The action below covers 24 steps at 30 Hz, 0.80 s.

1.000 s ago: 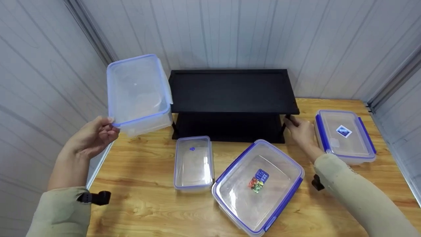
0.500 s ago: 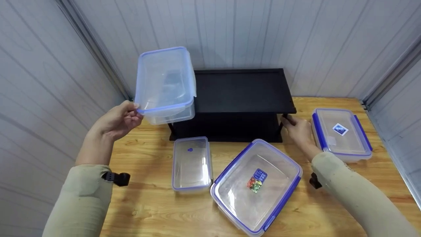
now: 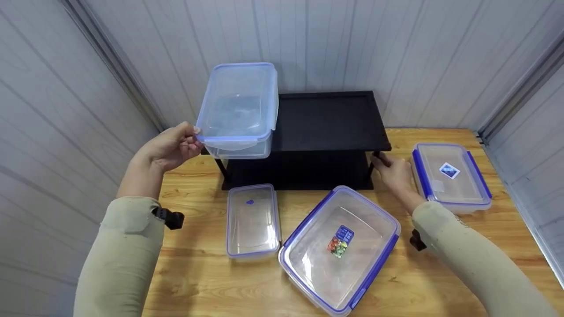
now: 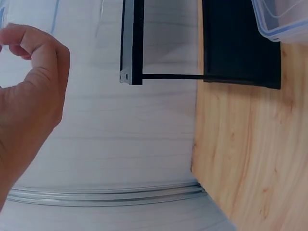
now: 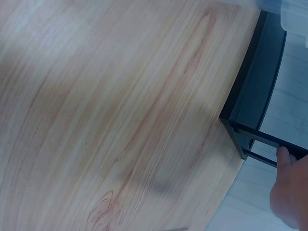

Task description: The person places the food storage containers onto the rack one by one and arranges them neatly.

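Observation:
A clear lidded food container (image 3: 240,103) with a pale blue rim is held up over the left part of the black two-tier rack (image 3: 330,121). My left hand (image 3: 174,147) pinches the container's near left corner between thumb and fingers. In the left wrist view, that hand (image 4: 36,82) stands apart from the rack's upper board (image 4: 132,43). At the rack's other end, my right hand (image 3: 395,176) grips the front right post, its fingers partly hidden behind it. The right wrist view shows the same hand (image 5: 291,187) against the post (image 5: 264,138).
Before the rack, a small clear container (image 3: 252,222) lies beside a large one (image 3: 341,251) set at an angle with a fruit label. Another blue-clipped container (image 3: 451,176) stands right of my right hand. Panelled walls (image 3: 304,39) enclose the wooden table (image 3: 211,281).
My left hand has carried the container rightward, from beside the rack to over its left part. My right hand keeps its grip on the post. The view has shifted slightly.

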Each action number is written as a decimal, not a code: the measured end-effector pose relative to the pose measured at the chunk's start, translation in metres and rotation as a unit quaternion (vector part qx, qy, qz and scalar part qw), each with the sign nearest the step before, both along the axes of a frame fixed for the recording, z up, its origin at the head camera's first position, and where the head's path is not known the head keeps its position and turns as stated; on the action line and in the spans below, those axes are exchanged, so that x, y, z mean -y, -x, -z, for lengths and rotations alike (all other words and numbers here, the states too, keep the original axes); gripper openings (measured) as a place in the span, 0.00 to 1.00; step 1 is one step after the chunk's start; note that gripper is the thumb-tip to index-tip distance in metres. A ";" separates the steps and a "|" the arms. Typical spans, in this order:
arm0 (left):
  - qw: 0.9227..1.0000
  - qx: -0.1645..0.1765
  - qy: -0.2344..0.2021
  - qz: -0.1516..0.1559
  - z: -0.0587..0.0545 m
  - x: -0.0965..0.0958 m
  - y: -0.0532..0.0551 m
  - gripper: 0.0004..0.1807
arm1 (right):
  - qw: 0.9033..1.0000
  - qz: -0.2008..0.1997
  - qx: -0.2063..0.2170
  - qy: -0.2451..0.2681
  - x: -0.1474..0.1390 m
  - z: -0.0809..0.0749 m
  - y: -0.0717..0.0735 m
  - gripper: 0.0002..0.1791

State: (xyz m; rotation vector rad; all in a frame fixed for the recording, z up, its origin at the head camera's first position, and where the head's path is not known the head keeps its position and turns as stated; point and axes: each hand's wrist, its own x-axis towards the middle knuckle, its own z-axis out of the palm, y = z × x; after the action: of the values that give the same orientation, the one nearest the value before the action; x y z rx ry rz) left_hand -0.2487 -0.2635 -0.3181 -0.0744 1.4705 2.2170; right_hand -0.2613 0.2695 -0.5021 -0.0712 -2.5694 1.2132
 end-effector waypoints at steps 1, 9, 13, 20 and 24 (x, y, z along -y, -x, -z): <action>1.000 0.003 0.000 0.001 0.001 0.000 0.001 0.05 | 1.000 -0.001 -0.001 -0.001 0.001 0.000 0.000 0.16; 0.999 0.037 0.001 -0.011 0.012 0.000 0.010 0.04 | 1.000 0.006 0.000 -0.013 0.005 0.001 -0.002 0.15; 0.998 0.047 0.007 -0.033 0.016 0.001 0.013 0.04 | 1.000 -0.006 -0.002 -0.005 0.006 0.000 0.000 0.16; 0.996 0.068 -0.012 -0.051 0.016 0.000 0.018 0.05 | 1.000 -0.004 -0.003 0.005 0.005 0.000 -0.001 0.19; 0.994 0.083 -0.019 -0.068 0.015 -0.001 0.019 0.08 | 1.000 -0.008 -0.005 0.004 0.004 0.001 -0.001 0.20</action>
State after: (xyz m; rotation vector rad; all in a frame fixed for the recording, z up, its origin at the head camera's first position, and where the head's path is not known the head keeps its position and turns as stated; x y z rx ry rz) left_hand -0.2674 -0.2629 -0.3331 -0.3472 1.3682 2.2839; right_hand -0.2604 0.2650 -0.5029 -0.0474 -2.5608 1.2270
